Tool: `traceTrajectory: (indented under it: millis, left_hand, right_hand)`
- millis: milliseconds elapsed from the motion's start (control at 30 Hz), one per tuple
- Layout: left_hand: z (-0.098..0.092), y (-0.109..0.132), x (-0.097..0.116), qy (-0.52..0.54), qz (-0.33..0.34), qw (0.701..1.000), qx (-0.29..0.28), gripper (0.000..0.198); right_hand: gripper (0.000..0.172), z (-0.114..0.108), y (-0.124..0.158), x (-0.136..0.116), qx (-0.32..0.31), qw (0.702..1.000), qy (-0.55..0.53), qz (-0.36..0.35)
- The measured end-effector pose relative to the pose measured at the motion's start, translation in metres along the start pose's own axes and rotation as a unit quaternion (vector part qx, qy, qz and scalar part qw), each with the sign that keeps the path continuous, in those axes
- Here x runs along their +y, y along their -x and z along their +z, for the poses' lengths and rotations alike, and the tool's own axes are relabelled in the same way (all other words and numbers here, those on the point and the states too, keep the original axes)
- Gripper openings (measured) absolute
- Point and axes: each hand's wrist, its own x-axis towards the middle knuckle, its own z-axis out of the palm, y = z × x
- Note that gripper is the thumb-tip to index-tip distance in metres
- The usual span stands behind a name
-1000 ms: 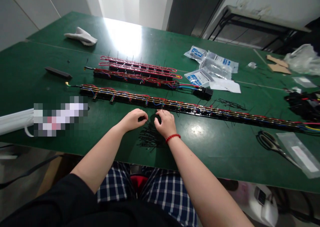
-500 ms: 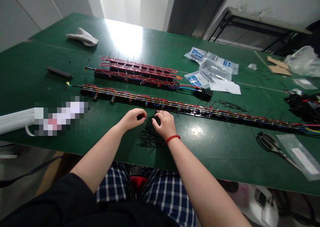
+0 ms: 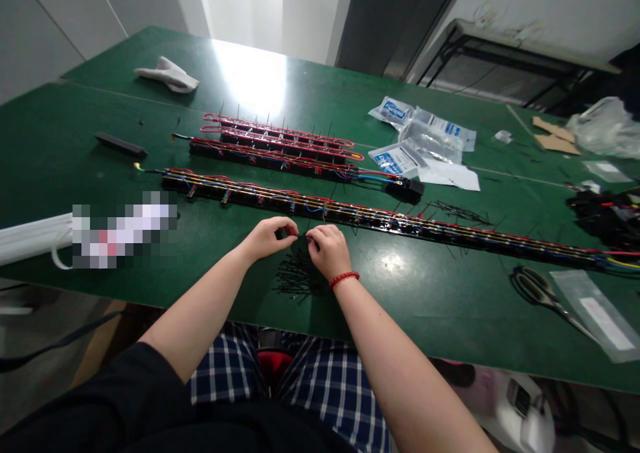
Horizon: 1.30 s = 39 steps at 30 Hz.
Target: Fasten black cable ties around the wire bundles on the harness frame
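My left hand is closed in a pinch, thumb against fingertips, just in front of a long black strip bundled with red, yellow and blue wires. Close on its right, my right hand pinches too, a red bead bracelet on its wrist. Only a small gap parts the two sets of fingertips; a tiny dark thing seems to be there, too small to name. Below them lies a heap of thin black cable ties, partly covered by the right hand. More tie ends stick up along the strip.
Behind lie shorter wired strips with red loops. Plastic packets are at the back right, scissors and a clear bag at the right. A dark bar, a white glove and white tubing lie left.
My right hand's thumb and fingers have come together into a pinch. The left fingertips have moved slightly right and closed up, nearer the right hand. The strips have stayed put.
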Motion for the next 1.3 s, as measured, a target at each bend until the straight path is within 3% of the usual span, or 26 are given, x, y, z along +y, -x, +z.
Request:
traceTrajectory:
  millis: [200, 333, 467, 533, 600, 967, 1300]
  left_hand:
    - [0.009, -0.002, -0.002, 0.021, 0.001, 1.0, -0.006, 0.013]
    - [0.011, -0.004, -0.001, 0.025, 0.048, 0.998, 0.008, 0.009]
    - [0.011, -0.004, 0.004, -0.003, 0.103, 0.991, 0.087, 0.008]
    - [0.01, -0.004, 0.004, -0.073, 0.123, 0.981, 0.133, 0.01]
    - [0.007, -0.005, 0.002, -0.146, 0.137, 0.969, 0.145, 0.012]
    - [0.008, -0.006, -0.011, -0.214, 0.101, 0.971, 0.021, 0.015]
    - [0.013, -0.007, -0.011, -0.224, 0.11, 0.968, -0.008, 0.015]
  right_hand:
    - [0.016, -0.001, 0.0, 0.001, -0.003, 1.0, 0.001, -0.002]
    - [0.015, 0.0, 0.0, 0.001, -0.001, 1.0, -0.009, -0.006]
    - [0.011, 0.001, 0.0, 0.001, 0.01, 1.0, -0.008, -0.005]
    - [0.012, 0.001, 0.001, 0.001, 0.01, 1.0, -0.012, -0.004]
    - [0.013, 0.0, 0.001, 0.0, 0.008, 1.0, -0.016, -0.003]
    - [0.016, 0.0, 0.002, -0.001, -0.003, 1.0, -0.019, 0.001]
    - [0.015, -0.002, 0.001, -0.002, -0.017, 0.999, 0.005, -0.034]
